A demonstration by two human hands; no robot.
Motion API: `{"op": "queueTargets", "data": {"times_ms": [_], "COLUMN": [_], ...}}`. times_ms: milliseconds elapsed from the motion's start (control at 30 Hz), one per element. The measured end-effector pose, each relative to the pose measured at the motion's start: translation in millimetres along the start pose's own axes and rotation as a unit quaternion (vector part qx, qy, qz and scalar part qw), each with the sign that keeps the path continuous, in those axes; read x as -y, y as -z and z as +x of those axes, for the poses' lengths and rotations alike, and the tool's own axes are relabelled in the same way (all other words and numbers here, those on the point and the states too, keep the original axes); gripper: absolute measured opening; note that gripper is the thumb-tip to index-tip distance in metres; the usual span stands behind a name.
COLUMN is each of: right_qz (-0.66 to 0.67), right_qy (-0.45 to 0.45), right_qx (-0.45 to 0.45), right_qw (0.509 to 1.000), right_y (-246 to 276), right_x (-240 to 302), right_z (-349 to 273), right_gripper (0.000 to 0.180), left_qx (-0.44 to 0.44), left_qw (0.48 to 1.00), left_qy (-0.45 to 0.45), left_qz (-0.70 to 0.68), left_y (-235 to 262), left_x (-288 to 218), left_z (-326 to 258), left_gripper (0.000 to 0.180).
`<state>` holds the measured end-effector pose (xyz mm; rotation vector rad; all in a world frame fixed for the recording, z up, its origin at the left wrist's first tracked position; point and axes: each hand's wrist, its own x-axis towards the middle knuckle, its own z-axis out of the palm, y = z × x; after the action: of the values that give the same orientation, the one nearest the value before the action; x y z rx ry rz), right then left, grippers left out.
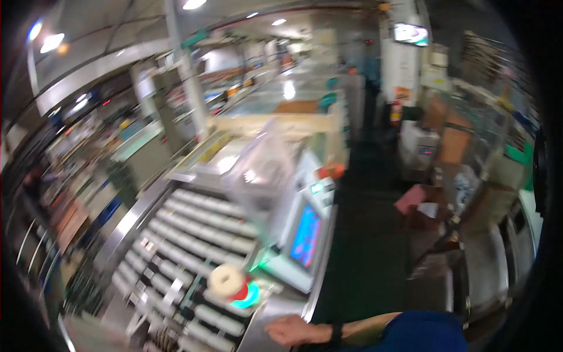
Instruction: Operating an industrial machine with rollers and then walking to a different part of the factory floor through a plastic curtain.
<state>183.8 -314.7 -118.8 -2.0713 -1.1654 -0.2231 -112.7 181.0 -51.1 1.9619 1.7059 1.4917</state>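
My right hand [288, 330] comes in from the lower right, below a dark blue sleeve [419, 331] and a black wristband [335, 334]. It looks loosely curled, with nothing visible in it, though blur softens the fingers. It appears over or beside the metal edge [275, 311] of a roller conveyor; contact cannot be made out. Just beyond it are a pale round roll [226, 280] and a red and glowing green-blue round piece [246, 295]. A control box with a lit blue screen [306, 234] stands farther along that edge. My left hand is out of view.
White rollers [193, 229] fill the conveyor to the left, with a clear plastic cover [264, 167] behind. A dark aisle floor [366, 234] runs along the right. Past it stand cardboard boxes [454, 138], a pink sheet [410, 199] and metal frames [484, 264].
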Motion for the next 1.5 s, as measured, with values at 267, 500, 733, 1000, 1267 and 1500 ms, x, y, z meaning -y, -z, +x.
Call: {"op": "queueTargets", "data": {"times_ms": [267, 500, 733, 1000, 1267, 1500], "right_qz": [0.087, 0.114, 0.105, 0.106, 0.081, 0.092], "right_qy": [-0.027, -0.052, -0.055, -0.053, -0.052, -0.04], "right_qx": [-0.056, -0.032, -0.031, -0.039, 0.011, 0.022], "right_qw": [0.994, 0.992, 0.993, 0.992, 0.995, 0.995], "right_y": [26, 32, 31, 29, 34, 28], "right_x": [20, 29, 29, 28, 37, 30], "right_z": [20, 28, 25, 24, 26, 24], "right_gripper": [0.011, 0.009, 0.009, 0.008, 0.011, 0.01], "left_qx": [-0.042, -0.093, -0.046, -0.032, -0.102, -0.089], "left_qw": [0.992, 0.978, 0.97, 0.964, 0.97, 0.975], "left_qy": [0.11, 0.121, 0.167, 0.152, 0.115, 0.128], "left_qz": [-0.046, -0.141, -0.171, -0.218, -0.187, -0.161], "left_y": [65, 60, 64, 56, 49, 53], "left_x": [54, 30, 16, 13, 7, 15], "left_z": [-6, -17, -21, -27, -35, -28], "left_gripper": [0.043, 0.046, 0.043, 0.032, 0.032, 0.029]}}
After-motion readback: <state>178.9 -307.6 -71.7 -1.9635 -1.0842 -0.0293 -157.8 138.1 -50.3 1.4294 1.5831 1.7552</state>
